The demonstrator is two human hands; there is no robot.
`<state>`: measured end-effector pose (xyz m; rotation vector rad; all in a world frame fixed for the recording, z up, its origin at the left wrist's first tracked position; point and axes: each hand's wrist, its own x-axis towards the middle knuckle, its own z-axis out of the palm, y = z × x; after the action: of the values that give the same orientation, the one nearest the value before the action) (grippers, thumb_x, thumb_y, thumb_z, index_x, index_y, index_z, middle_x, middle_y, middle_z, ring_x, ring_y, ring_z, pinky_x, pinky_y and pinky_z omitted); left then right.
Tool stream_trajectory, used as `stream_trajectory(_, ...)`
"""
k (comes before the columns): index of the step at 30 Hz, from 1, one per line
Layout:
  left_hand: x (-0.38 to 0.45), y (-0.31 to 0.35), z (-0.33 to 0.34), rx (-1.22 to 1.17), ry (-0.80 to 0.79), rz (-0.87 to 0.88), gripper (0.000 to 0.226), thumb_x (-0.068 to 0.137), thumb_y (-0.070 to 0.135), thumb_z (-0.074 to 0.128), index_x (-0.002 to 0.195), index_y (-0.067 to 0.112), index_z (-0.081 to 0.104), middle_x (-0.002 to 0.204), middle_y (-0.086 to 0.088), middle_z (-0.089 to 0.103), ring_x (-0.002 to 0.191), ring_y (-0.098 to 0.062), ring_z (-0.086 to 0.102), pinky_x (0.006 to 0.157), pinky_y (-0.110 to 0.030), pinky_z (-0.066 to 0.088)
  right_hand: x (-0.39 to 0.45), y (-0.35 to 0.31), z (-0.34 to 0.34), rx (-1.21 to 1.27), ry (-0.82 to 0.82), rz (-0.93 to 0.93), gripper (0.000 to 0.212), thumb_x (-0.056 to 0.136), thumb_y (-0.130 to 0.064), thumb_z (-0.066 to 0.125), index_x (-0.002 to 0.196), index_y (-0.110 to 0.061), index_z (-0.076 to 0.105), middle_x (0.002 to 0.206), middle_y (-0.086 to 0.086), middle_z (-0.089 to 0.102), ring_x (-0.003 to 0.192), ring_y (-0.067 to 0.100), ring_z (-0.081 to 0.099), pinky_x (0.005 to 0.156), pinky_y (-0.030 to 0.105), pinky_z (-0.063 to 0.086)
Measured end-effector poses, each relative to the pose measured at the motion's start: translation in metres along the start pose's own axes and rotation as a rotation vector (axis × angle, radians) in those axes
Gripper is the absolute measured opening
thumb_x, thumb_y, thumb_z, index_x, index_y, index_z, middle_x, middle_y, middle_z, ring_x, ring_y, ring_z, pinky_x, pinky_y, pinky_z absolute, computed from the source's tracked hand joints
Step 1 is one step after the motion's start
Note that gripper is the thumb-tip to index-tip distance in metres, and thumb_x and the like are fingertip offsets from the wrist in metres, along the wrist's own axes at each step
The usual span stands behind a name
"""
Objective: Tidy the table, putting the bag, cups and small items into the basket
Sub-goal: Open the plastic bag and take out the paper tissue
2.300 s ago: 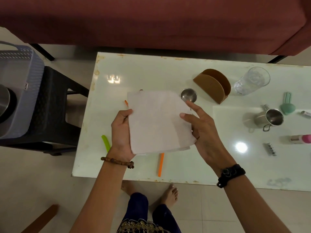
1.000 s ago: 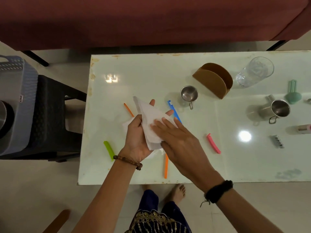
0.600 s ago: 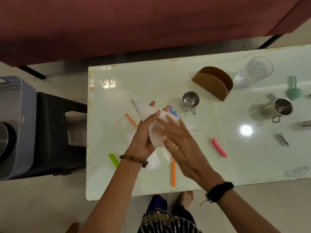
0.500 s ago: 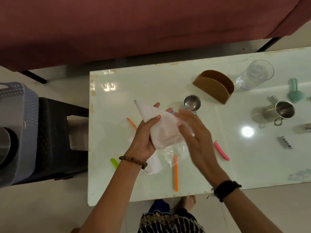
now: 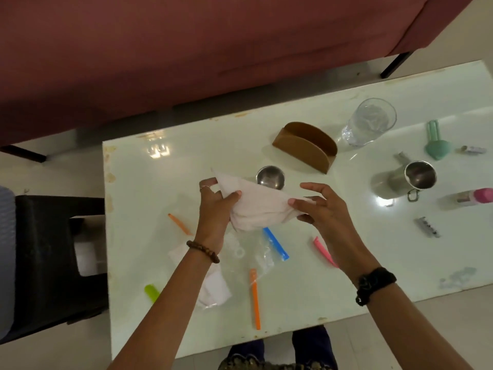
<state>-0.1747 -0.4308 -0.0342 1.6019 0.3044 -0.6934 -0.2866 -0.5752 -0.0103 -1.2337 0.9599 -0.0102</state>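
A white bag (image 5: 260, 206), folded into a long wedge, is held above the white table (image 5: 138, 188). My left hand (image 5: 216, 209) grips its left end and my right hand (image 5: 322, 212) pinches its right end. Just behind the bag stands a small steel cup (image 5: 270, 177). A steel mug (image 5: 412, 178) lies on its side at the right, and a clear glass (image 5: 369, 124) stands behind it. A clear zip bag (image 5: 256, 252) with a blue seal lies under my hands. The grey basket (image 5: 5, 263) shows only as a sliver at the left edge.
Orange (image 5: 255, 299), pink (image 5: 324, 251), green (image 5: 152, 292) and another orange (image 5: 178, 223) clip stick lie on the table. A brown holder (image 5: 305, 146), a mint tool (image 5: 436, 144), a pink-capped bottle (image 5: 474, 196) and a small metal piece (image 5: 427, 227) sit at right. A black stool (image 5: 53, 257) stands at left.
The flat sheet-like bag was folded into a narrow wedge between both hands. My right hand moved from pressing on top of it to holding its right end. The view shifted left and up.
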Motion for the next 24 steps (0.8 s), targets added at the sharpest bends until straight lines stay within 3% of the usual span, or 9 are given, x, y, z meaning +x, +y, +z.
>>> stream_trajectory(3,0.007,0.009,0.037,0.048,-0.024,0.131,0.042,0.083,-0.003,0.057,0.104,0.023,0.031,0.091,-0.002,0.059,0.082,-0.010,0.057,0.069,-0.023,0.049,0.015,-0.010,-0.029,0.103,0.006,0.050,0.027,0.080,-0.012,0.069,0.103,-0.016,0.056,0.094,0.008,0.068,0.085,0.017,0.064,0.074,0.025,0.049)
stream_trajectory(5,0.015,0.018,0.062,0.150,-0.026,0.184,0.033,0.083,0.000,0.058,0.101,0.020,0.039,0.098,-0.005,0.057,0.091,-0.017,0.056,0.071,-0.026,0.048,0.026,-0.021,-0.045,0.202,0.026,0.049,0.024,0.081,-0.008,0.068,0.100,-0.014,0.053,0.093,0.011,0.069,0.078,0.018,0.068,0.069,0.024,0.055)
stream_trajectory(8,0.031,0.034,0.103,0.275,-0.031,0.240,0.010,0.086,0.003,0.055,0.093,0.010,0.058,0.102,-0.003,0.057,0.099,-0.018,0.051,0.070,-0.009,0.046,0.050,-0.040,-0.068,0.282,0.081,0.013,0.020,0.082,-0.005,0.066,0.092,-0.014,0.053,0.089,0.012,0.068,0.065,0.015,0.069,0.060,0.020,0.056)
stream_trajectory(10,0.044,0.045,0.126,0.253,-0.062,0.152,0.020,0.088,0.005,0.054,0.106,0.005,0.062,0.108,-0.005,0.057,0.101,-0.017,0.051,0.075,-0.011,0.047,0.068,-0.048,-0.080,0.287,0.117,-0.020,0.019,0.082,-0.003,0.065,0.090,-0.014,0.052,0.086,0.014,0.067,0.056,0.012,0.068,0.057,0.018,0.055)
stream_trajectory(12,0.058,0.055,0.145,0.217,-0.087,0.003,0.030,0.089,0.005,0.053,0.119,0.002,0.055,0.106,-0.006,0.056,0.097,-0.017,0.053,0.079,-0.020,0.048,0.087,-0.052,-0.090,0.280,0.156,-0.036,0.020,0.081,-0.001,0.064,0.091,-0.013,0.051,0.080,0.013,0.066,0.050,0.010,0.066,0.056,0.017,0.055)
stream_trajectory(15,0.076,0.063,0.164,0.186,-0.132,-0.144,0.019,0.088,-0.003,0.051,0.107,-0.006,0.053,0.082,-0.009,0.054,0.074,-0.014,0.055,0.083,-0.026,0.053,0.110,-0.051,-0.101,0.262,0.186,0.023,0.022,0.081,0.002,0.063,0.096,-0.008,0.049,0.082,0.016,0.065,0.047,0.011,0.065,0.058,0.019,0.057)
stream_trajectory(19,0.091,0.064,0.178,0.153,-0.097,-0.236,0.027,0.089,-0.002,0.049,0.113,-0.013,0.050,0.098,-0.019,0.055,0.070,-0.016,0.057,0.050,-0.014,0.054,0.125,-0.041,-0.105,0.253,0.187,0.101,0.022,0.082,0.007,0.058,0.098,-0.004,0.047,0.097,0.028,0.061,0.049,0.017,0.064,0.052,0.018,0.056)
stream_trajectory(24,0.104,0.058,0.186,0.184,-0.038,-0.271,0.014,0.089,0.007,0.052,0.099,-0.002,0.053,0.089,-0.013,0.057,0.069,-0.015,0.057,0.044,-0.013,0.051,0.134,-0.028,-0.102,0.258,0.157,0.154,0.021,0.085,0.006,0.058,0.101,-0.003,0.048,0.105,0.035,0.061,0.058,0.023,0.062,0.052,0.019,0.057)
